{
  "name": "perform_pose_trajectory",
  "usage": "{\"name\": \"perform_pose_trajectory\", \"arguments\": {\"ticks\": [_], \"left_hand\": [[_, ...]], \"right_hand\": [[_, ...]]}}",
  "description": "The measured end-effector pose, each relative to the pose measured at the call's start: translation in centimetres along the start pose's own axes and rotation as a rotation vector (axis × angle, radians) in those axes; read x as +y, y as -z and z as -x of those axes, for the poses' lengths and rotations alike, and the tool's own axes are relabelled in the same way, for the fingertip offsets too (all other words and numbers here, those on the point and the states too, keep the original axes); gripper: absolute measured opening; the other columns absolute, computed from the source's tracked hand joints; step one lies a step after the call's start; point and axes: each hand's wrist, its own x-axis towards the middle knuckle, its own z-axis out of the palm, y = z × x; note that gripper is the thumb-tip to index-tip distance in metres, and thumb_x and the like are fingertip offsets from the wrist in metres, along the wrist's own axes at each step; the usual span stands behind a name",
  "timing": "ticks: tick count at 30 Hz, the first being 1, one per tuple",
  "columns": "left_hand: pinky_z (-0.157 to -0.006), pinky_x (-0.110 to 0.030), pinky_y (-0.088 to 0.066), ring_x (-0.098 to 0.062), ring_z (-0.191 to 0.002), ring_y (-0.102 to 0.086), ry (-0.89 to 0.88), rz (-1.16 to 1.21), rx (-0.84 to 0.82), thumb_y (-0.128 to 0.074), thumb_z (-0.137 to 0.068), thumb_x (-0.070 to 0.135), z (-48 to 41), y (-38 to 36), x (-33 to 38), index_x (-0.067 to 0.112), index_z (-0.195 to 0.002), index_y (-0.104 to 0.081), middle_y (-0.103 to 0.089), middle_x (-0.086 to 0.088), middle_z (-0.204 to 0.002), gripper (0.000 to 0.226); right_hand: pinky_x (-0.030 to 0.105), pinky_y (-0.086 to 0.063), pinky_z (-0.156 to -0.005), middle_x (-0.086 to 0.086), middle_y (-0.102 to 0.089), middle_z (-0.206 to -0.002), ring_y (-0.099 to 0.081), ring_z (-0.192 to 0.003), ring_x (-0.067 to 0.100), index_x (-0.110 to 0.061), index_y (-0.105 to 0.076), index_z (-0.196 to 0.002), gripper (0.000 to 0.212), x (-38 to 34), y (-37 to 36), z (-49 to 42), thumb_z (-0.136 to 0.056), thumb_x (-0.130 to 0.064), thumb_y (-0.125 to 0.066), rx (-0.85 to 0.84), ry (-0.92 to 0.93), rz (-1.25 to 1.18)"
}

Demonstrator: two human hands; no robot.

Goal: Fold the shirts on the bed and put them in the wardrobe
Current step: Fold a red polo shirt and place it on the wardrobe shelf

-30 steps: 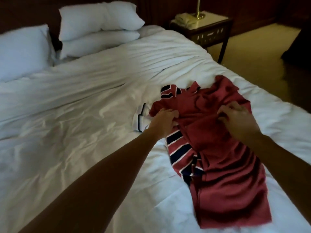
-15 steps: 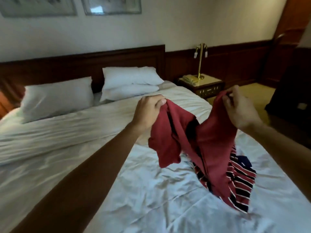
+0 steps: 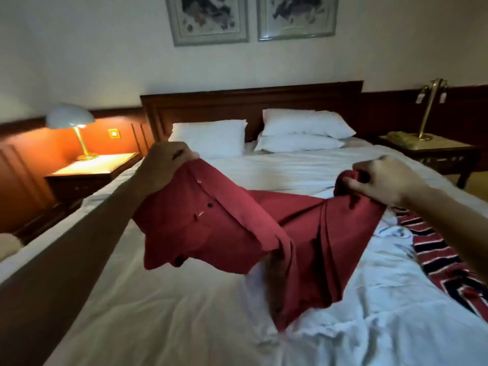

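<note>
We see the white bed (image 3: 184,320) nearest, with the red shirt (image 3: 237,228) held spread above it, its lower end touching the sheet. Left hand (image 3: 166,165) grips one top edge; right hand (image 3: 383,180) pinches the other, bunched. Striped shirt (image 3: 443,254) lies on the bed at right. Farther back are pillows (image 3: 211,137) and a lit lamp (image 3: 70,118) at left.

Red shirt (image 3: 237,228); red-navy-white striped shirt (image 3: 446,260); white bed (image 3: 158,313), white pillows (image 3: 208,138).
</note>
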Motion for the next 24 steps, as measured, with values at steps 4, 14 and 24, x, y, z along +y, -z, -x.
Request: {"name": "perform_pose_trajectory", "arguments": {"ticks": [4,14,24], "left_hand": [[-0.07,-0.021,-0.041,-0.003,-0.074,-0.059,0.089,-0.097,-0.395,-0.085,-0.069,0.045,8.9,-0.3,-5.7,0.033,-0.084,-0.075,-0.062,0.023,-0.072,0.022],[-0.066,-0.03,-0.039,-0.001,-0.066,-0.054,-0.046,-0.12,-0.016,-0.066,-0.095,0.033,11.7,5.8,-0.5,0.017,-0.072,-0.068,-0.059,0.011,-0.066,0.029],[-0.086,-0.023,-0.053,-0.017,-0.114,-0.065,0.245,0.316,-0.462,-0.054,-0.102,0.012,18.8,1.0,4.6,0.016,-0.119,-0.067,-0.069,0.005,-0.121,0.022]], "right_hand": [[0.04,-0.051,-0.075,0.0,-0.054,-0.07,-0.061,-0.085,0.03,-0.03,-0.053,-0.075,0.05,0.3,-6.1,4.7,-0.079,-0.077,-0.036,-0.168,-0.027,0.108],[0.037,-0.043,-0.096,-0.008,-0.052,-0.106,-0.053,-0.109,0.015,-0.038,-0.063,-0.102,0.039,-5.8,0.0,6.8,-0.088,-0.071,-0.048,-0.345,0.01,0.424],[0.025,-0.042,-0.086,-0.002,-0.07,-0.102,-0.058,-0.08,0.008,-0.033,-0.066,-0.113,0.021,-19.5,-3.7,12.7,-0.096,-0.042,-0.057,-0.433,0.091,-0.317]]}}
